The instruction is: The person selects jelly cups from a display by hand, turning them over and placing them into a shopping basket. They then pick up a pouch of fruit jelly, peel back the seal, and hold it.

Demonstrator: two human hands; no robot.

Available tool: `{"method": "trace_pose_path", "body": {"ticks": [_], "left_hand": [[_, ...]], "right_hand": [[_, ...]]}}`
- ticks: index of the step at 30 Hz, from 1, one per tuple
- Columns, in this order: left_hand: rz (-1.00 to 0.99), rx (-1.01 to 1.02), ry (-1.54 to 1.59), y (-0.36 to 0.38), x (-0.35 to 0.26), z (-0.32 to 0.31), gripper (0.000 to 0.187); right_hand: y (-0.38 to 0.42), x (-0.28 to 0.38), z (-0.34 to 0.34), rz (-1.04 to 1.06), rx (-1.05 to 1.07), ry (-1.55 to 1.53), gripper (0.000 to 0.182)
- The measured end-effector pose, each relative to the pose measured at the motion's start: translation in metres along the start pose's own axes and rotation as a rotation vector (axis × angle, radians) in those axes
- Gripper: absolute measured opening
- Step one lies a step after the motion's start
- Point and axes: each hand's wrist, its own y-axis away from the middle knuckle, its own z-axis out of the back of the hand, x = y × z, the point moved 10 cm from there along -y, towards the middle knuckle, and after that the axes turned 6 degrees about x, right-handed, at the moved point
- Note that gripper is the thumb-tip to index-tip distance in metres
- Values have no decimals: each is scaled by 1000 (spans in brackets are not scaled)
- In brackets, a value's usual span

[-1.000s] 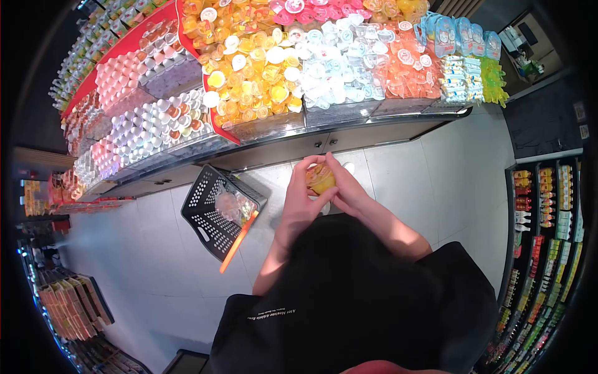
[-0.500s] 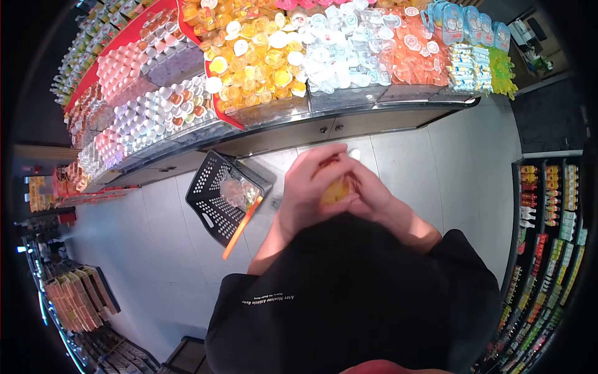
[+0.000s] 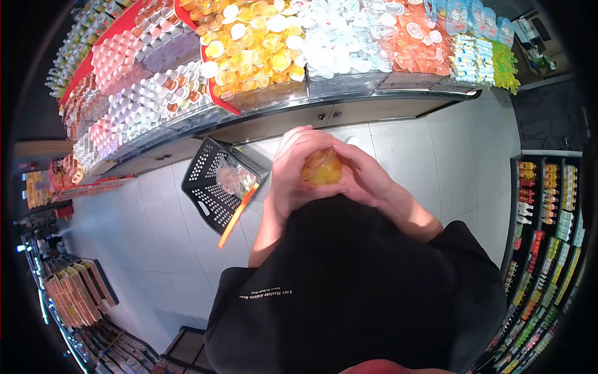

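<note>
Left hand (image 3: 288, 168): curled round yellow cup (image 3: 324, 171)
Right hand (image 3: 369, 177): clasped on its other side, likely steadying it
Basket (image 3: 194, 177): on floor (image 3: 405, 146), seemingly freeing both hands

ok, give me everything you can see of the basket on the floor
The basket is black, plastic by its look, with perforated walls, a slot in one wall and an orange handle along its near side. It sits mouth up on the tiled floor, askew to the counter. Clear packs lie inside, contents unclear. Neither left hand nor right hand holds it.
</note>
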Motion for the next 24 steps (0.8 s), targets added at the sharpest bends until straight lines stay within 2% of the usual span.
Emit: {"method": "trace_pose_path", "body": {"ticks": [2, 3, 5, 6, 7, 8, 9, 10, 12, 13, 15, 16, 17, 18, 19, 20, 23, 24], "left_hand": [[-144, -231, -53, 14, -7, 21, 80], [-143, -236, -56, 14, -5, 24, 80], [-224, -319, -54, 16, -10, 33, 86], [-233, -283, -77, 17, -8, 34, 99], [-242, -287, -69, 17, -9, 32, 99], [-206, -381, -16, 18, -7, 40, 106], [-175, -475, 37, 20, -4, 49, 114], [-150, -462, 45, 24, 7, 50, 129], [-28, -511, 176, 35, 28, 54, 127], [25, -520, 223, 39, 36, 54, 127], [0, -492, 206, 42, 36, 52, 119], [-10, -472, 192, 45, 35, 49, 118], [-19, -453, 176, 46, 34, 46, 116], [5, -454, 187, 47, 31, 43, 113], [3, -451, 186, 48, 28, 41, 113], [14, -425, 176, 48, 27, 38, 111], [22, -399, 111, 47, 21, 37, 105], [23, -423, 176, 50, 23, 39, 104]], "right_hand": [[-2, 7, -8, 49, -94, 170, 42], [-4, 7, -2, 44, -91, 171, 42], [-3, 0, 11, -120, -19, 518, 41], [-4, 2, 10, -118, -26, 527, 41], [-7, 15, 4, 28, -34, 512, 40], [-10, 30, -3, 176, -37, 499, 40], [-15, 36, -10, 187, -33, 516, 40], [-8, 70, -27, 478, -129, 872, 46], [27, 108, -79, 1126, -303, 1677, 60], [27, 117, -80, 1139, -313, 1686, 60], [40, 129, -98, 1395, -384, 1776, 64], [22, 143, -75, 1247, -233, 1258, 50], [25, 151, -77, 1255, -235, 1262, 50], [-3, 152, -45, 861, -148, 727, 45], [-27, 122, -27, 449, -58, 201, 43], [-30, 119, -17, 478, -138, 322, 52], [-28, 106, -24, 453, -182, 294, 48], [-28, 103, -24, 443, -182, 291, 48]]}}
